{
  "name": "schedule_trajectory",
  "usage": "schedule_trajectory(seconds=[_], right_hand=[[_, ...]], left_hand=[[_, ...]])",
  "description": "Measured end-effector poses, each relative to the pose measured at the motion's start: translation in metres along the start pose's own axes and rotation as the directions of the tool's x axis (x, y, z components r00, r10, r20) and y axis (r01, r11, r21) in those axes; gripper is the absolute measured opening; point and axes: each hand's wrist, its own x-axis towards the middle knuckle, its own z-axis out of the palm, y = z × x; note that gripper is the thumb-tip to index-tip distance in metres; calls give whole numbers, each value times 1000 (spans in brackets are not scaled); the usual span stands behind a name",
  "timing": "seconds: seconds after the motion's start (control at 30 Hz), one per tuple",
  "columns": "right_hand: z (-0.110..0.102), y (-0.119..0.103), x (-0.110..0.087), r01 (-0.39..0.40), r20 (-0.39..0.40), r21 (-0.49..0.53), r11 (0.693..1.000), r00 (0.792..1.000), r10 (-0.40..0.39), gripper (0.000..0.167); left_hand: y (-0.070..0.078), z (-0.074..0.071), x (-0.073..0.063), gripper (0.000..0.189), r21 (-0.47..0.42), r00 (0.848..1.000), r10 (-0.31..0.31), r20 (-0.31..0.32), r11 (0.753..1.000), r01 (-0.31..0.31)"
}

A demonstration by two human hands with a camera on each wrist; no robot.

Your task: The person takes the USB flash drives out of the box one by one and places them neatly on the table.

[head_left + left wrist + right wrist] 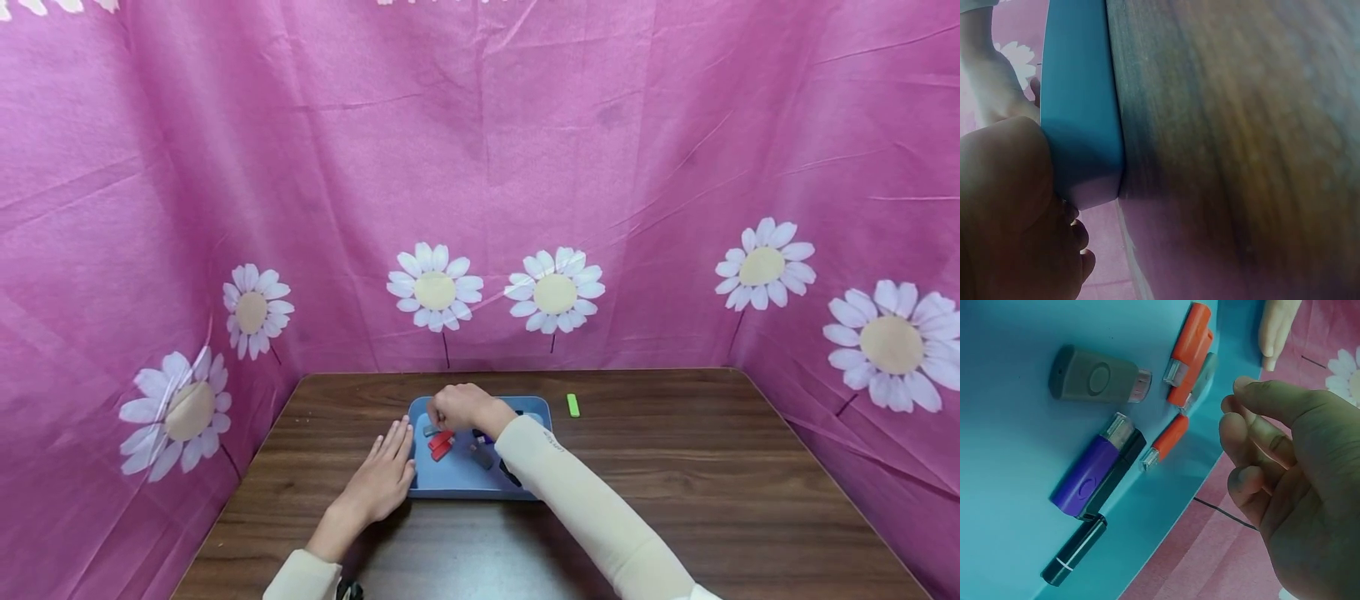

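- A blue tray (468, 492) sits on the wooden counter (720, 500), a narrow strip of wood lying between its far rim and the counter's back edge.
- The left hand (386, 471) rests against the tray's left side, fingers straight and spread a little, its grip relaxed and open.
- The right hand (463, 407) hangs over the tray's far left part, near the far rim; its grip is loosely curled, with nothing visible between thumb and fingers.
- Below it, inside the tray, lie red USB sticks (1169, 439), two of them overlapping, with a small grey stick (1207, 374) just beside that pair.
- A larger grey stick (1094, 375) lies farther in from the tray wall, with bare blue floor around much of it.
- A purple stick (1088, 475) lies along a black stick (1124, 464), and a dark cylinder (1074, 551) with a white band sits at their end.
- The pale right sleeve (592, 508) crosses the tray's near right corner; the dark piece beside it is partly covered, so its kind is hard to tell.
- A green stick (573, 406) lies on the counter, apart from the tray's right rim, with wide room from there to the counter's right edge.
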Motion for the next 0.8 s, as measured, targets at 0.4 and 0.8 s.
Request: schedule_trajectory(seconds=[0.4,0.8], right_hand=[[15,-1,-5,-42,77,-3,999,996,42,12],[18,7,-12,-130,113,-38,991,985,134,16]], left_hand=[[2,-1,-1,58,-10,1000,3,-14,1000,-4],[2,-1,-1,59,-17,1000,-1,-8,1000,1]])
